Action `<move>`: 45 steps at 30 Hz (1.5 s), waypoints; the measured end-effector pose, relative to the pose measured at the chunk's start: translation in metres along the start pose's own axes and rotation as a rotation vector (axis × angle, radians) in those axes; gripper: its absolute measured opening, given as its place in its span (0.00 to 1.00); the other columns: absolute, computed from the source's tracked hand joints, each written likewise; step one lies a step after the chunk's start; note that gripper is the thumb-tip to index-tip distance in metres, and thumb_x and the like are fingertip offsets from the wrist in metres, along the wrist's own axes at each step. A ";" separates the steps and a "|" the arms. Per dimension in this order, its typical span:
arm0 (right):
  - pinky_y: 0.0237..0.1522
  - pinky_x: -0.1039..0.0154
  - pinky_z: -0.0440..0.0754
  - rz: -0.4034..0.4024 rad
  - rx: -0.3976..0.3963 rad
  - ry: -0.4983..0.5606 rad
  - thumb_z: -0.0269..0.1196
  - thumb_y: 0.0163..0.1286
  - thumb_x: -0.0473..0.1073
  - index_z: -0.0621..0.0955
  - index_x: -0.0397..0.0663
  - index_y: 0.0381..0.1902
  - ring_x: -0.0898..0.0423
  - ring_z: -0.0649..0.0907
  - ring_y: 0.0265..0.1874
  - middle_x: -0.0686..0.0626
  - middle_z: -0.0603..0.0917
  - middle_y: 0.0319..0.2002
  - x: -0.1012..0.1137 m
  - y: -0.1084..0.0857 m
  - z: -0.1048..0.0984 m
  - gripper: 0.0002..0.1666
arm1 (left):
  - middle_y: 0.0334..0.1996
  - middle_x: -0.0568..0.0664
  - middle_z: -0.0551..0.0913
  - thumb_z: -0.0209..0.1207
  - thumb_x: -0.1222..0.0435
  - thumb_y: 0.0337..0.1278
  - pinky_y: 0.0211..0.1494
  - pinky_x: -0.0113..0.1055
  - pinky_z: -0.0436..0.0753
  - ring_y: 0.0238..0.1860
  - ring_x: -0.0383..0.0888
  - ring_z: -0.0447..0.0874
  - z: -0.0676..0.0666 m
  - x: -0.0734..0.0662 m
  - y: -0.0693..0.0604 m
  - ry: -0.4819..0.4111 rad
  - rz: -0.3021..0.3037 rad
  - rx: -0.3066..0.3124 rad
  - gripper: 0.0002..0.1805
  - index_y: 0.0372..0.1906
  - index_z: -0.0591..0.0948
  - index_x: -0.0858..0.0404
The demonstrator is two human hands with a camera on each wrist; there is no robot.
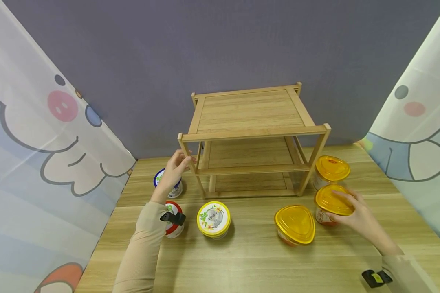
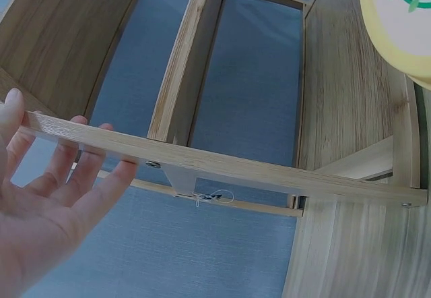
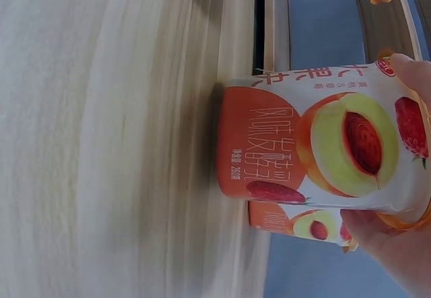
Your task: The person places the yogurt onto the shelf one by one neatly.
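My left hand (image 1: 174, 170) holds the front left post of a two-tier wooden shelf (image 1: 249, 112). In the left wrist view, the thumb is on the near side of that post (image 2: 222, 165) and the fingers reach behind it. At the right, my right hand (image 1: 360, 215) grips a yogurt cup (image 1: 333, 198) with a gold lid from above. The right wrist view shows this cup (image 3: 316, 143) upright, printed with a peach and strawberries, its base at the table. Another gold-lidded cup (image 1: 295, 224) stands left of it, and one more (image 1: 331, 167) behind.
On the left stand a yellow-rimmed tub (image 1: 213, 219), a red-rimmed tub (image 1: 174, 232) partly hidden by my left wrist, and a blue-rimmed tub (image 1: 175, 189) beside the shelf. A grey backdrop (image 1: 242, 44) rises behind the wooden table (image 1: 242, 268), with printed curtains at both sides.
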State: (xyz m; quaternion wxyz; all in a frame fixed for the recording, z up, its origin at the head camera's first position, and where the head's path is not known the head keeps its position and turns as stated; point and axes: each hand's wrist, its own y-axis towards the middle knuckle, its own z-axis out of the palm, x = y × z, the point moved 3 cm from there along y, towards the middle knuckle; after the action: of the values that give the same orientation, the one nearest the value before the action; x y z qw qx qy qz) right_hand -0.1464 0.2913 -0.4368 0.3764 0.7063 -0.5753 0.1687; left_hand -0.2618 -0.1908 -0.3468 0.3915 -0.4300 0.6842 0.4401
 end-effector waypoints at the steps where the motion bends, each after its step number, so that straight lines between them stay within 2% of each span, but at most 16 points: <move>1: 0.41 0.31 0.60 0.003 -0.004 0.000 0.72 0.40 0.35 0.70 0.37 0.55 0.25 0.62 0.48 0.22 0.57 0.53 0.001 0.000 -0.001 0.41 | 0.42 0.65 0.74 0.45 0.59 0.64 0.52 0.52 0.71 0.50 0.59 0.72 0.000 0.000 0.000 -0.004 0.002 0.000 0.20 0.54 0.65 0.67; 8: 0.37 0.30 0.62 -0.018 -0.007 -0.010 0.73 0.38 0.34 0.70 0.38 0.54 0.26 0.62 0.47 0.22 0.58 0.51 0.015 0.002 -0.009 0.41 | 0.37 0.44 0.76 0.45 0.60 0.64 0.52 0.50 0.71 0.51 0.63 0.69 0.000 -0.001 0.000 -0.013 -0.010 -0.001 0.18 0.54 0.66 0.66; 12: 0.36 0.32 0.64 -0.048 -0.002 -0.030 0.73 0.36 0.34 0.71 0.38 0.53 0.29 0.64 0.45 0.24 0.60 0.50 0.025 0.003 -0.016 0.42 | 0.36 0.44 0.76 0.45 0.61 0.64 0.52 0.49 0.71 0.50 0.61 0.70 0.000 -0.001 0.000 -0.017 -0.012 -0.005 0.18 0.54 0.65 0.68; 17: 0.34 0.34 0.66 -0.082 0.005 -0.055 0.74 0.35 0.34 0.72 0.38 0.52 0.29 0.65 0.42 0.26 0.60 0.50 0.038 0.005 -0.023 0.42 | 0.36 0.42 0.76 0.45 0.62 0.64 0.51 0.47 0.72 0.48 0.53 0.74 0.001 0.000 0.000 -0.014 -0.016 -0.006 0.18 0.54 0.66 0.68; 18: 0.34 0.38 0.68 -0.094 0.002 -0.071 0.74 0.34 0.34 0.72 0.38 0.52 0.30 0.66 0.42 0.26 0.60 0.50 0.041 0.005 -0.025 0.41 | 0.36 0.42 0.76 0.45 0.61 0.64 0.51 0.47 0.72 0.48 0.53 0.74 0.001 0.000 0.000 -0.012 -0.015 -0.004 0.18 0.54 0.66 0.67; 21: 0.34 0.46 0.71 -0.148 -0.009 -0.105 0.75 0.32 0.34 0.73 0.40 0.51 0.32 0.67 0.42 0.27 0.61 0.50 0.048 0.007 -0.029 0.42 | 0.37 0.46 0.77 0.45 0.61 0.64 0.51 0.48 0.72 0.49 0.58 0.72 0.000 0.000 0.000 -0.009 -0.016 -0.002 0.18 0.54 0.66 0.66; 24: 0.32 0.52 0.72 -0.198 -0.021 -0.148 0.76 0.29 0.35 0.74 0.41 0.49 0.35 0.67 0.42 0.29 0.63 0.49 0.055 0.009 -0.031 0.42 | 0.40 0.59 0.76 0.45 0.60 0.64 0.51 0.49 0.72 0.50 0.62 0.70 0.000 0.000 0.000 -0.014 -0.013 0.003 0.18 0.54 0.66 0.66; 26: 0.33 0.50 0.73 -0.228 -0.026 -0.154 0.76 0.27 0.35 0.75 0.42 0.49 0.36 0.68 0.42 0.29 0.64 0.49 0.059 0.011 -0.033 0.43 | 0.43 0.66 0.73 0.45 0.59 0.64 0.52 0.50 0.71 0.51 0.62 0.70 0.000 0.000 -0.001 -0.016 -0.014 0.009 0.19 0.54 0.65 0.66; 27: 0.33 0.54 0.74 -0.243 -0.030 -0.158 0.77 0.26 0.35 0.75 0.42 0.48 0.37 0.68 0.42 0.29 0.64 0.49 0.061 0.011 -0.034 0.43 | 0.44 0.69 0.72 0.45 0.59 0.64 0.53 0.51 0.70 0.51 0.61 0.70 0.000 0.000 -0.001 -0.019 -0.014 0.011 0.19 0.54 0.65 0.66; 29: 0.37 0.68 0.72 -0.267 -0.037 -0.163 0.77 0.25 0.35 0.76 0.43 0.48 0.38 0.68 0.41 0.30 0.65 0.48 0.065 0.013 -0.036 0.43 | 0.46 0.71 0.70 0.45 0.60 0.64 0.53 0.52 0.69 0.52 0.60 0.70 0.000 0.000 -0.001 -0.021 -0.016 0.014 0.18 0.53 0.65 0.67; 32: 0.38 0.84 0.59 -0.291 -0.042 -0.154 0.77 0.24 0.35 0.76 0.44 0.48 0.38 0.68 0.42 0.31 0.65 0.49 0.071 0.015 -0.038 0.44 | 0.46 0.71 0.70 0.45 0.60 0.64 0.53 0.53 0.69 0.52 0.60 0.70 0.001 0.000 -0.001 -0.020 -0.021 0.012 0.18 0.53 0.65 0.66; 35: 0.42 0.88 0.55 -0.310 -0.046 -0.130 0.77 0.24 0.34 0.76 0.44 0.48 0.37 0.68 0.43 0.30 0.65 0.49 0.077 0.017 -0.042 0.44 | 0.46 0.70 0.71 0.45 0.59 0.64 0.53 0.52 0.70 0.51 0.58 0.71 0.000 -0.001 -0.001 -0.010 -0.021 0.012 0.18 0.53 0.65 0.66; 37: 0.43 0.88 0.53 -0.320 -0.049 -0.118 0.77 0.24 0.33 0.76 0.44 0.48 0.36 0.67 0.44 0.30 0.65 0.50 0.082 0.020 -0.044 0.44 | 0.46 0.70 0.71 0.44 0.61 0.64 0.54 0.53 0.69 0.52 0.59 0.70 0.002 -0.008 -0.003 -0.011 -0.033 0.015 0.18 0.53 0.65 0.68; 38: 0.44 0.88 0.54 -0.326 -0.056 -0.118 0.77 0.23 0.33 0.76 0.44 0.48 0.39 0.67 0.45 0.30 0.65 0.49 0.085 0.021 -0.046 0.45 | 0.46 0.70 0.71 0.44 0.61 0.64 0.54 0.53 0.69 0.52 0.59 0.70 0.001 -0.008 -0.003 -0.011 -0.033 0.016 0.18 0.53 0.65 0.68; 41: 0.46 0.87 0.54 -0.338 -0.066 -0.121 0.77 0.22 0.34 0.77 0.44 0.48 0.39 0.68 0.45 0.30 0.66 0.50 0.092 0.026 -0.050 0.45 | 0.46 0.69 0.72 0.44 0.61 0.64 0.54 0.52 0.69 0.51 0.59 0.70 0.001 -0.007 -0.002 -0.011 -0.034 0.012 0.18 0.53 0.65 0.67; 45: 0.48 0.84 0.53 -0.338 -0.059 -0.126 0.77 0.23 0.35 0.76 0.46 0.49 0.35 0.68 0.45 0.30 0.66 0.52 0.102 0.030 -0.054 0.45 | 0.44 0.66 0.73 0.46 0.58 0.63 0.52 0.50 0.71 0.50 0.56 0.73 0.000 0.000 0.000 -0.003 -0.016 -0.001 0.19 0.54 0.66 0.66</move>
State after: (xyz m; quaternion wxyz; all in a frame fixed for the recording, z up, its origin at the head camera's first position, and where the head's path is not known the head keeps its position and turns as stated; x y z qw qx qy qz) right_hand -0.1354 0.2591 -0.3223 0.3831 0.7907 -0.4757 0.0417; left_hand -0.2615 -0.1909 -0.3470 0.3960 -0.4351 0.6798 0.4379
